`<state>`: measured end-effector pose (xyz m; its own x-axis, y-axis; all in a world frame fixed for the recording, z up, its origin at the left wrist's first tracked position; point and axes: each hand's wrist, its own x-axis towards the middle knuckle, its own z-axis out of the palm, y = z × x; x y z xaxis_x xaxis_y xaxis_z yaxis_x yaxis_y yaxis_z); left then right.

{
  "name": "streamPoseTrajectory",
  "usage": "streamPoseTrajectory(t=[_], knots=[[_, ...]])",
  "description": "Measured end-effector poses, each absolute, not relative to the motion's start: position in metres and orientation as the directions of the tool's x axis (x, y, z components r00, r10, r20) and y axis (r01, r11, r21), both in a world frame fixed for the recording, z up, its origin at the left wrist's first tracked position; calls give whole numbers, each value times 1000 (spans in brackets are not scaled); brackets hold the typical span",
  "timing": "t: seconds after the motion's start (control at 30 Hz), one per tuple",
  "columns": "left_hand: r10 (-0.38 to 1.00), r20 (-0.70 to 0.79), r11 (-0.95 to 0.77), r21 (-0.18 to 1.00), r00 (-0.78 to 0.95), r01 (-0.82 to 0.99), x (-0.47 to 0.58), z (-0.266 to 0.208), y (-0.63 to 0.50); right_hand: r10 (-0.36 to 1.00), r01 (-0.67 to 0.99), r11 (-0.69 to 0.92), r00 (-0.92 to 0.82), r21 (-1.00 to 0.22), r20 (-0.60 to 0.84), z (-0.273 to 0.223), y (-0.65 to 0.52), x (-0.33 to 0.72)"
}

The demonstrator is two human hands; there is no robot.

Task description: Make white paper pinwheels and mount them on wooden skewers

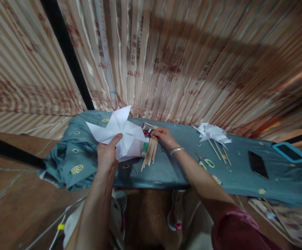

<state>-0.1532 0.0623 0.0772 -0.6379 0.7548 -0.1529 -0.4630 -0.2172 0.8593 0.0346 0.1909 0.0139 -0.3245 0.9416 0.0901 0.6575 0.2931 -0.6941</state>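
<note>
A white paper pinwheel (127,133) with folded, pointed blades is in my left hand (107,154), my thumb pressed near its middle. My right hand (165,136) is closed in a pinch over the upper ends of several thin wooden sticks (150,154), beside a small red-and-black packet (147,130). What its fingertips hold is too small to make out. Between the pinwheel and the sticks lies a green-and-white tube (145,147). White paper (130,153) shows under the pinwheel, partly covered by it.
Farther right, several white pinwheels on sticks (212,132) lie together. Scissors with yellow-green handles (205,161), a dark phone (257,164) and a blue-framed object (290,152) rest on the green cloth (174,173). A patterned curtain (166,62) hangs behind; dark poles (70,55) stand left.
</note>
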Motion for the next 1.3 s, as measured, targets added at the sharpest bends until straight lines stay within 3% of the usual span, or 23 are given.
streamPoseTrajectory(t=[0.1,0.23,0.43,0.53,0.73,1.13,1.23,1.3], knots=[[781,-145,-198,865,-607,-462,-145,75,63,954,647,259,-288,-717,84,-2,158,66],[827,-144,-148,877,-544,-457,-127,70,65,974,720,219,-207,-659,97,-9,122,108],[862,-114,-128,894,-494,-429,-102,65,73,960,762,279,-233,-584,155,-8,100,136],[872,-94,-131,902,-481,-412,-93,62,79,958,720,285,-230,-633,170,-13,99,146],[878,-77,-112,926,-471,-361,-73,58,86,989,661,143,-74,-737,125,-20,104,161],[907,-53,-109,929,-417,-355,-52,59,90,943,736,332,-274,-590,189,-17,104,144],[900,-69,-103,926,-430,-364,-53,60,89,973,650,228,-179,-725,146,-17,104,143],[895,-74,-101,927,-439,-362,-57,61,88,995,447,85,-86,-891,51,-13,103,143]])
